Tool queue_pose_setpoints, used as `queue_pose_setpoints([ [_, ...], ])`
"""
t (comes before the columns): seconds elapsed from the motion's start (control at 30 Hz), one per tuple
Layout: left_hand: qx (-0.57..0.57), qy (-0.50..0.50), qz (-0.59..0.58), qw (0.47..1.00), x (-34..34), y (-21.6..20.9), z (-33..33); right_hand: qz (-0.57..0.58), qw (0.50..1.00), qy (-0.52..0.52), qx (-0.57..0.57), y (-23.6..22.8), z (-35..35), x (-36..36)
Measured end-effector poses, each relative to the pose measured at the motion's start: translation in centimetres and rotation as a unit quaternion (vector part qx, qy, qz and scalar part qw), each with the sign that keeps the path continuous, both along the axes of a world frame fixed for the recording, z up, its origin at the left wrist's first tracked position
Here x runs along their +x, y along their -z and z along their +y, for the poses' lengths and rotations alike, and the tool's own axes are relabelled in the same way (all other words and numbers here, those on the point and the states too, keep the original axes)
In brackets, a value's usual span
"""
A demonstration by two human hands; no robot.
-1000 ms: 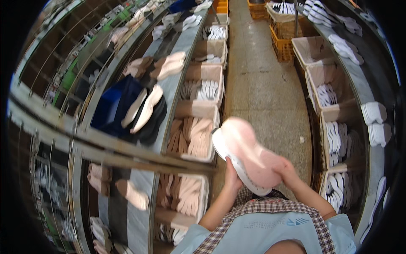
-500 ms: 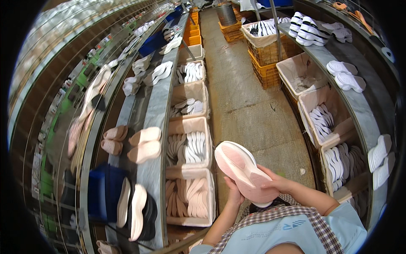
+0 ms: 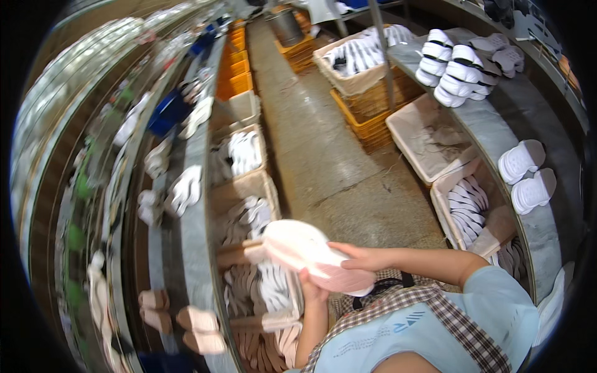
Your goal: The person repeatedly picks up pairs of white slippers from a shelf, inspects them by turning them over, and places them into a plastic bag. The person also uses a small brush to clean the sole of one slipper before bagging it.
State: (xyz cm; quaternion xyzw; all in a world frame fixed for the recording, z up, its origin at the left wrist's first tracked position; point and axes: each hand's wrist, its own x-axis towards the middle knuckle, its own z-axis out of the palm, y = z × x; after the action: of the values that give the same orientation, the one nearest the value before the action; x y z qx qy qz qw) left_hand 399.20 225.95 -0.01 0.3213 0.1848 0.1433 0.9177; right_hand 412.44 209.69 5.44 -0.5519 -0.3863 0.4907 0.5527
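1. You are holding a pale pink shoe sole (image 3: 311, 255) in both hands, in front of your chest and above the row of boxes on your left.
2. Your left hand (image 3: 313, 287) is gripping it from below, fingers closed on its near edge.
3. Your right hand (image 3: 359, 258) is lying flat on top, fingers pressing the sole's upper face.
4. The cardboard box (image 3: 249, 186) just beyond it is holding white soles.
5. White slippers (image 3: 525, 174) are lying on the grey shelf (image 3: 491, 130) on your right, well apart from the sole.
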Motion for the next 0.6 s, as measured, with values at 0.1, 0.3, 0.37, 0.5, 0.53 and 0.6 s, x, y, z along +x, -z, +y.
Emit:
queue_pose_setpoints([
  [0.1, -0.009, -0.071, 0.014, 0.997, 5.1, 1.6, 4.9, 0.094, 0.990, 0.104, 0.011, 1.7, 4.8, 7.2],
  [0.3, -0.051, -0.182, 0.071, 0.979, 15.6, 6.8, 17.8, 0.153, 0.941, 0.280, -0.112, 4.3, 14.9, 22.7],
  [0.37, -0.093, -0.183, 0.068, 0.976, 19.9, 7.5, 21.8, 0.195, 0.925, 0.306, -0.114, 3.5, 19.2, 27.6],
  [0.5, -0.116, -0.139, 0.048, 0.982, 26.7, 6.8, 28.1, 0.194, 0.936, 0.275, -0.103, 1.5, 25.6, 36.6],
  [0.53, -0.118, -0.146, 0.062, 0.980, 28.2, 6.3, 29.4, 0.208, 0.931, 0.283, -0.095, 1.4, 27.2, 38.5],
  [0.6, -0.140, -0.183, 0.116, 0.966, 31.4, 5.6, 31.9, 0.233, 0.923, 0.296, -0.080, 1.6, 30.6, 42.5],
])
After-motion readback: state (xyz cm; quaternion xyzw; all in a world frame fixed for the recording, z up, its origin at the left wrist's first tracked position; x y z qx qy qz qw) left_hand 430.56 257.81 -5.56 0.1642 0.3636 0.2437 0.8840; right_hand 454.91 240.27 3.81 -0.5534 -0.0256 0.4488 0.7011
